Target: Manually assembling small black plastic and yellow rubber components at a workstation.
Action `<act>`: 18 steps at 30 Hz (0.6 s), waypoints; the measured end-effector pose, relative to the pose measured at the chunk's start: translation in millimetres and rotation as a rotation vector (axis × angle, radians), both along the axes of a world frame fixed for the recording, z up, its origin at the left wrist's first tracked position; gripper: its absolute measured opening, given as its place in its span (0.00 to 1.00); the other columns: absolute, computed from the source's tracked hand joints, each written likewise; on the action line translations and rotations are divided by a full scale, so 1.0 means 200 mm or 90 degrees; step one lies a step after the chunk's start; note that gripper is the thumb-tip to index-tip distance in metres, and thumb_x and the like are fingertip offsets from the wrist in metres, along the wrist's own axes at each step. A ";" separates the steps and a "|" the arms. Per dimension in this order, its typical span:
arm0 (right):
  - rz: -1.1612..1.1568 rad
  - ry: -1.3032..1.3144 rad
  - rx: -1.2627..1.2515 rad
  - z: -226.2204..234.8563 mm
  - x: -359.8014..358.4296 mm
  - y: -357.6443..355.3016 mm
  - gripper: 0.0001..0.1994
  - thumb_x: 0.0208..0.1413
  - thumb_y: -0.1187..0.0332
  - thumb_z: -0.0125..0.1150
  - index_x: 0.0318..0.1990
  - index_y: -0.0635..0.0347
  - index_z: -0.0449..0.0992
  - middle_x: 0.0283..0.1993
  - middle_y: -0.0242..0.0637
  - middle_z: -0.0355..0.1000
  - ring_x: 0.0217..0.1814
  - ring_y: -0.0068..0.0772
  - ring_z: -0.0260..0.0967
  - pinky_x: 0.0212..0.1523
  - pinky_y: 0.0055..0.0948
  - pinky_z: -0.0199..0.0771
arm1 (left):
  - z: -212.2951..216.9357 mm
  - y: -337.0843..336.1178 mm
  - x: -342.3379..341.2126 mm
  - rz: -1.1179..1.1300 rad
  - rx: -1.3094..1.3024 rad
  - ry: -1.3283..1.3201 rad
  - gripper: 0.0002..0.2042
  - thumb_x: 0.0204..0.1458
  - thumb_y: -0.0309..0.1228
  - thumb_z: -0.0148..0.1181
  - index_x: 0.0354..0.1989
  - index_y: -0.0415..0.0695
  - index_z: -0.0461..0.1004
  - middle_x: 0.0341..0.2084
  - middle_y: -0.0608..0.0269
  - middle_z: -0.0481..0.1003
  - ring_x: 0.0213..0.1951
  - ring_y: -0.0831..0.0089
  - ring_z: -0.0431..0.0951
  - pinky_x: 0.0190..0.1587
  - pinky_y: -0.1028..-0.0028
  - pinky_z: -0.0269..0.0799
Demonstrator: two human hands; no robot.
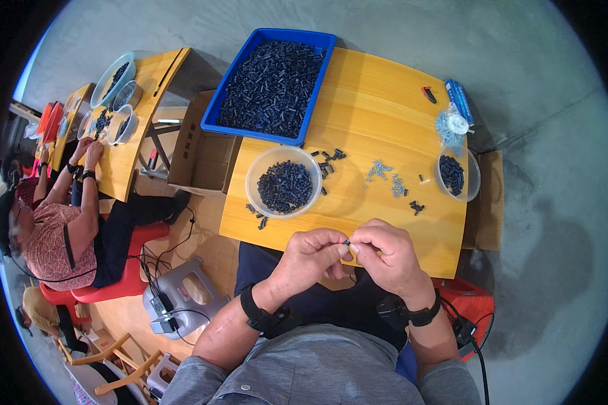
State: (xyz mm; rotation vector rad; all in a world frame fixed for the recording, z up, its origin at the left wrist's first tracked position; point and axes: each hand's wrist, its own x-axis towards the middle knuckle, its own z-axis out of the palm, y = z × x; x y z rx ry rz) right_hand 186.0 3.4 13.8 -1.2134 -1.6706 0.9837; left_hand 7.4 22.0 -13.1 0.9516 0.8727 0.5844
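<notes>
My left hand (315, 254) and my right hand (385, 251) meet just in front of the near edge of the yellow wooden table (365, 121). Between their fingertips they pinch one small black part (347, 241). A clear round bowl (284, 182) of the same black parts stands right beyond my left hand. Small silver screws (385, 177) lie scattered on the table beyond my right hand. A few loose black parts (331, 159) lie beside the bowl.
A blue tray (271, 82) heaped with black parts sits at the table's far left. A smaller clear bowl (458, 175) of black parts and a bag of screws (450, 126) are at the right. Another person (61, 229) works at a neighbouring table (142, 115) on the left. An open cardboard box (203, 152) stands between the tables.
</notes>
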 end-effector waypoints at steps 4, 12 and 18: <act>0.003 -0.007 -0.002 0.01 0.00 0.00 0.05 0.46 0.83 0.56 0.31 0.66 0.73 0.28 0.39 0.70 0.27 0.31 0.68 0.28 0.26 0.67 | -0.01 0.00 0.00 -0.004 0.005 -0.008 0.06 0.57 0.26 0.53 0.35 0.36 0.75 0.22 0.69 0.74 0.21 0.85 0.73 0.25 0.83 0.70; 0.015 -0.006 -0.022 0.01 0.00 0.02 0.04 0.47 0.82 0.56 0.31 0.66 0.72 0.28 0.39 0.69 0.27 0.33 0.68 0.28 0.27 0.66 | -0.02 0.01 -0.01 -0.009 0.014 -0.017 0.06 0.57 0.26 0.53 0.35 0.36 0.75 0.23 0.69 0.74 0.22 0.85 0.73 0.25 0.84 0.70; 0.026 -0.002 -0.049 0.02 0.00 0.03 0.04 0.47 0.81 0.57 0.31 0.65 0.72 0.27 0.38 0.69 0.27 0.33 0.67 0.28 0.27 0.66 | -0.03 0.02 -0.01 0.002 0.006 -0.026 0.06 0.57 0.25 0.53 0.36 0.36 0.74 0.24 0.68 0.74 0.22 0.84 0.73 0.25 0.84 0.70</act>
